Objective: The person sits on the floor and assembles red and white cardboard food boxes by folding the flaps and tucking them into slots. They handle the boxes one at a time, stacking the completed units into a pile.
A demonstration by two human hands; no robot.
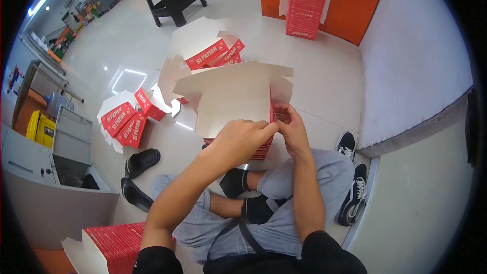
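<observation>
In front of me stands a stack of nested red-and-white cardboard boxes; the topmost box lies with its pale inner side up and its flaps spread at the far end. Both my hands meet at its near right corner. My left hand reaches across the near edge, its fingers closed on that corner. Against the box's right side, my right hand has thumb and fingers pinched on the box edge. The fingertips partly hide each other and the exact fold between them.
Loose red boxes lie to the left, with more boxes beyond the stack. A tall box stack stands by the orange panel; another is at lower left. Black slippers, sneakers and a grey cabinet are around me.
</observation>
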